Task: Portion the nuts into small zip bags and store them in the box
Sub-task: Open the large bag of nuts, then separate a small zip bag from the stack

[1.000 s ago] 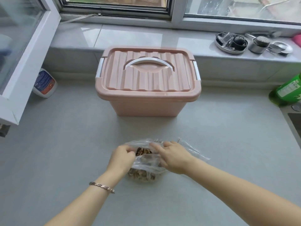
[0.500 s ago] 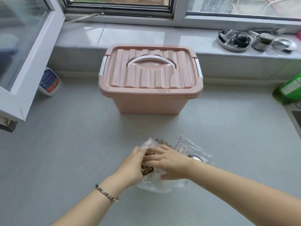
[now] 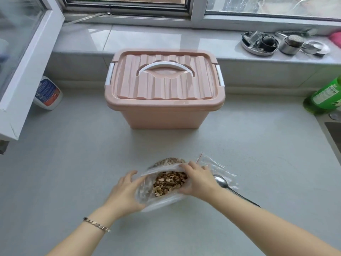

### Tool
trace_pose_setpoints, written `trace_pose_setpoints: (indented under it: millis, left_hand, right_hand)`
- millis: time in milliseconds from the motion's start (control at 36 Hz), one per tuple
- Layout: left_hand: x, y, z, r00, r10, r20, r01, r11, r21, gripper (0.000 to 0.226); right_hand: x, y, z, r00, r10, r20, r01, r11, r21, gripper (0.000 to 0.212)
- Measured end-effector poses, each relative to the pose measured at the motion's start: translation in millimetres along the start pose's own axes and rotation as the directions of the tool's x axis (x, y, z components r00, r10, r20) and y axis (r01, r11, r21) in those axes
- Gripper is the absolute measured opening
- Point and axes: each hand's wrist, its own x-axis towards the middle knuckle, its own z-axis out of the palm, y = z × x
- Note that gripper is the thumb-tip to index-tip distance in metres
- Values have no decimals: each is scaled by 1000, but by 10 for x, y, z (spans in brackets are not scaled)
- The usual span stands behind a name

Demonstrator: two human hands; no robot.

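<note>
Both hands, left hand and right hand, grip a crinkly clear bag of knobbly nuts (ribbed pink box lidded).

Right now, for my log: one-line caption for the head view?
The left hand and right hand hold open a clear bag of nuts on the counter; spoon beside it, lidded pink box behind.

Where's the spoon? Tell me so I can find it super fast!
Start at the pink box and come down the grey counter to the bag of nuts. Just right of the right hand lies the spoon, on flat empty zip bags; it is the only shiny metal thing there.
</note>
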Motion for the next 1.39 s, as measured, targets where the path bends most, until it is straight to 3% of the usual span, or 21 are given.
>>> trace_pose_setpoints:
  millis: [83,222,278,333,417,500,556,694,750,833,917,972,1056,1194,1278,1389]
  left_hand:
    - [52,120,155,996,-86,0,86,994,-74,103]
    - [217,270,287,982,-157,-104,147,984,-100,84]
    - [276,277,254,977,-165,-136,148,980,-130,77]
    - [325,270,193,974,-155,-162,133,981,-139,78]
    - [361,245,95,974,-114,-197,95,990,-102,77]
    - [333,259,16,981,-101,-168,85,992,-96,73]
    - [271,303,-16,979,-99,-177,79,990,-118,70]
    - [12,438,-29,928,-39,-369,-44,976,-214,49]
    - [-109,467,-4,894,16,-447,-117,973,-199,39]
    - [-260,493,41,861,92,-500,-197,967,-162,28]
    - [-371,514,61,851,124,-510,-249,951,-183,24]
    - [-428,536,69,863,134,-487,-273,935,-228,24]
    - [-490,596,97,907,112,-405,-248,920,-302,25]
    - [-496,812,103,972,33,-234,-134,894,-427,20]
    - [-429,967,71,985,-27,-171,-77,814,-575,17]
    - [-358,1233,-84,995,-94,-30,35,617,-786,11]
  right_hand:
    - [7,-45,181,999,44,6,-44,999,32,86]
    - [-80,91,285,997,19,-70,-7,986,167,78]
    - [-184,194,246,984,13,-177,49,939,340,67]
    - [-318,324,198,927,114,-358,68,886,458,49]
    - [-555,582,138,799,363,-480,-135,886,444,28]
    - [-759,869,183,777,562,-283,-496,824,275,30]
    - [-856,956,252,769,614,-179,-582,787,204,32]
    - [-844,819,306,812,486,-323,-385,862,329,15]
    - [-757,706,311,864,377,-334,-310,920,240,21]
    - [-619,588,336,926,306,-223,-304,952,41,36]
    - [-538,586,384,935,273,-228,-287,957,-29,24]
    - [-531,616,409,907,329,-263,-335,942,24,10]
    - [-594,691,396,884,431,-178,-391,893,221,18]
    - [-706,718,222,890,428,-157,-241,734,635,10]
    - [-777,675,157,854,451,-257,-193,735,650,20]
    - [-883,499,72,784,346,-516,42,799,599,21]
